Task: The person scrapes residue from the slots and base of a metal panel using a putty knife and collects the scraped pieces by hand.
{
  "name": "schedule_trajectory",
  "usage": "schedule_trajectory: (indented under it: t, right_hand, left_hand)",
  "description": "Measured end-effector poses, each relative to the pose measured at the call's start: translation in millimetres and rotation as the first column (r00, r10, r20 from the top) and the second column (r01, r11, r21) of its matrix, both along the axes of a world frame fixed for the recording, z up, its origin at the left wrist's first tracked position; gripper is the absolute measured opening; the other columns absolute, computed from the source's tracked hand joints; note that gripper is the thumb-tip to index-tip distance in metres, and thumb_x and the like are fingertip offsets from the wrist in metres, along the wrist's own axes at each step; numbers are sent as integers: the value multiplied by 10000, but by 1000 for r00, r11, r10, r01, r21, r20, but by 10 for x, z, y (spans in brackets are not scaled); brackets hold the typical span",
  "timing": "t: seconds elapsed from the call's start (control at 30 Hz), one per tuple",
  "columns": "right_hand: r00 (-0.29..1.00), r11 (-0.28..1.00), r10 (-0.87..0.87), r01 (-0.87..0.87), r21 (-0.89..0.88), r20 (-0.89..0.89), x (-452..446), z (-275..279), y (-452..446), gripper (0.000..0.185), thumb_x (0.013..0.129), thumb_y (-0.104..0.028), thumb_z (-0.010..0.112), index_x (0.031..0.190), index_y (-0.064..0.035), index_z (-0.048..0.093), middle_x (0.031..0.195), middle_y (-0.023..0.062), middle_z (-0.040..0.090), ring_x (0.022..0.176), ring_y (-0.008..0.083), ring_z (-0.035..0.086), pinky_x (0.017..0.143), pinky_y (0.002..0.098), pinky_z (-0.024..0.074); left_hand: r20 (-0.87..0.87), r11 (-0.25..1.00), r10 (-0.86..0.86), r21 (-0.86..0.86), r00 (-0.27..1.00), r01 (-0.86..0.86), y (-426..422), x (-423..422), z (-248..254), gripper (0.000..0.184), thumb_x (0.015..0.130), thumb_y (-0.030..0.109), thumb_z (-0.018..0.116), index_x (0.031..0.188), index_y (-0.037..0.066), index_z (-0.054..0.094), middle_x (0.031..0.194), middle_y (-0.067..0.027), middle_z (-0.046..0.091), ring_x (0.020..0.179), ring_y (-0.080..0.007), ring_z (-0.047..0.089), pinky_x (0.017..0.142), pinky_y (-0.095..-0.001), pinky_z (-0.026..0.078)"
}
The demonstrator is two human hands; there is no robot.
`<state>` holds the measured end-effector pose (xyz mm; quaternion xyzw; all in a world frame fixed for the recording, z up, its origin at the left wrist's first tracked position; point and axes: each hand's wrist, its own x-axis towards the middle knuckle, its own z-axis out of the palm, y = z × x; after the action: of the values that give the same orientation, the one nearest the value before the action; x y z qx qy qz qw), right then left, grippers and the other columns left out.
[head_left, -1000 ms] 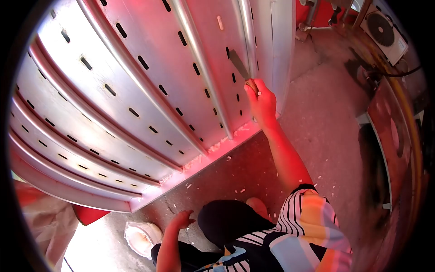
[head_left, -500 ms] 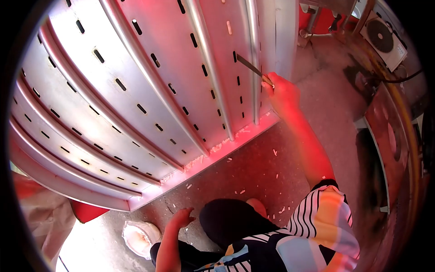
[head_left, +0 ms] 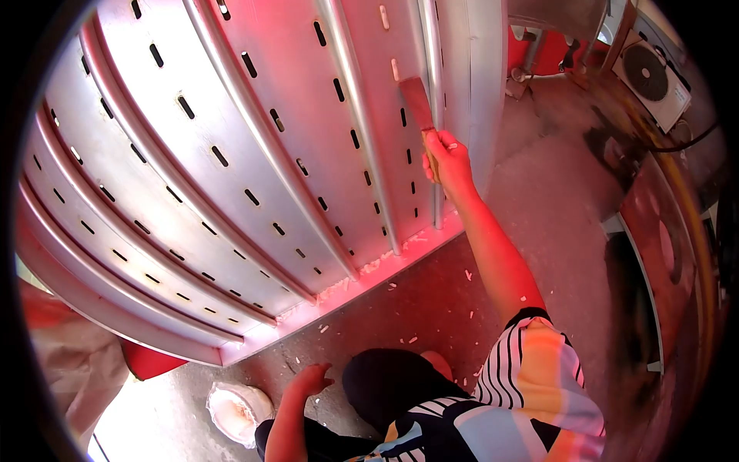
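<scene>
1. We could snag a blade corner in a dark slot (head_left: 402, 117) or scratch the metal panel (head_left: 285, 46), if we tilt the scraper (head_left: 416, 98) too steeply or press unevenly.
2. We might knock our knuckles or the blade on the nearby rib (head_left: 433, 61), because the space beside it is narrow; brushing the ledge (head_left: 308, 310) could spill its pale scraps (head_left: 335, 292) onto the floor (head_left: 539, 231).
3. Our scraper points away from us, its blade up and slightly left towards a pale-filled slot (head_left: 396, 70). Its long axis runs from the handle at lower right to the blade at upper left. We cannot tell whether the blade touches the panel.
4. The scraper is in front of the panel's right part, its handle held in the closed grip of our right hand (head_left: 454, 163).
5. Our left hand (head_left: 312, 379) has loosely spread fingers near our knee, with nothing visible in it.
</scene>
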<state>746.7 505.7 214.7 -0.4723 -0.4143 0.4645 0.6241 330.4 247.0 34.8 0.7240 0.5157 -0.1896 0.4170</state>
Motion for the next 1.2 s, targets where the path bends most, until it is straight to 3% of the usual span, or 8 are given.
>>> schedule_trajectory:
  t: [0.2, 0.4, 0.53, 0.7, 0.8, 0.9, 1.0, 1.2]
  right_hand:
    - [1000, 998, -25, 25, 64, 7, -157, 390, 88, 273, 926, -342, 525, 872, -75, 537, 584, 22, 520, 400, 95, 433, 379, 242, 303]
    - [998, 998, -56, 56, -17, -13, -180, 47, -22, 269, 921, -336, 536, 885, -69, 540, 577, 20, 513, 396, 93, 432, 375, 239, 299]
    - [996, 996, -86, 86, 6, -17, -195, 107, -28, 277, 917, -350, 545, 879, -75, 534, 568, 22, 511, 384, 93, 427, 360, 239, 290]
    - [993, 994, -106, 104, 44, 47, -253, 216, 76, 279, 919, -355, 540, 886, -78, 535, 569, 25, 508, 387, 97, 427, 360, 247, 293]
    - [995, 990, -93, 95, 101, -28, -358, 273, 176, 292, 921, -359, 535, 871, -71, 529, 572, 35, 510, 397, 106, 436, 368, 250, 304]
    - [952, 980, 95, -39, 193, -290, -322, 222, 142, 309, 923, -358, 530, 853, -57, 520, 576, 47, 513, 403, 117, 444, 374, 253, 314]
    - [971, 957, -6, 76, 280, -240, -300, 294, 178, 308, 928, -347, 519, 850, -49, 519, 582, 50, 515, 407, 123, 447, 379, 261, 323]
    - [998, 990, -52, 56, 126, -32, -280, 840, 284, 288, 923, -338, 527, 843, -61, 523, 584, 50, 517, 407, 124, 449, 375, 264, 324]
  left_hand:
    - [49, 1000, -27, 3, 998, 27, -7, -23, -233, 523, 803, 281, 646, 1246, 49, 495, 1160, -224, 563, 1089, -378, 524, 921, -434, 423]
    - [14, 995, -64, 73, 998, 63, -37, -56, -209, 524, 800, 296, 654, 1239, 54, 501, 1116, -216, 590, 1044, -371, 558, 891, -430, 443]
    - [33, 1000, -4, 4, 999, 4, -16, -36, -121, 538, 799, 311, 660, 1244, 56, 498, 1125, -213, 589, 1062, -370, 549, 901, -425, 438]
    - [17, 996, -63, 68, 998, 62, -59, -75, -168, 547, 795, 303, 662, 1249, 49, 494, 1136, -214, 583, 1076, -372, 538, 910, -424, 431]
    - [24, 995, -76, 70, 997, 75, -44, -64, -150, 550, 797, 298, 660, 1253, 44, 488, 1136, -215, 582, 1075, -372, 539, 910, -423, 432]
    - [45, 995, -61, 78, 997, 57, -25, -5, -40, 548, 800, 296, 655, 1255, 41, 485, 1127, -217, 584, 1071, -373, 540, 907, -423, 434]
    - [47, 997, -18, 81, 999, 14, -26, -41, 42, 542, 797, 275, 654, 1257, 46, 482, 1146, -218, 572, 1088, -375, 526, 918, -425, 428]
    - [5, 999, -36, 37, 999, 36, 37, -24, -54, 537, 800, 283, 643, 1261, 62, 480, 1152, -217, 567, 1093, -377, 522, 914, -428, 431]
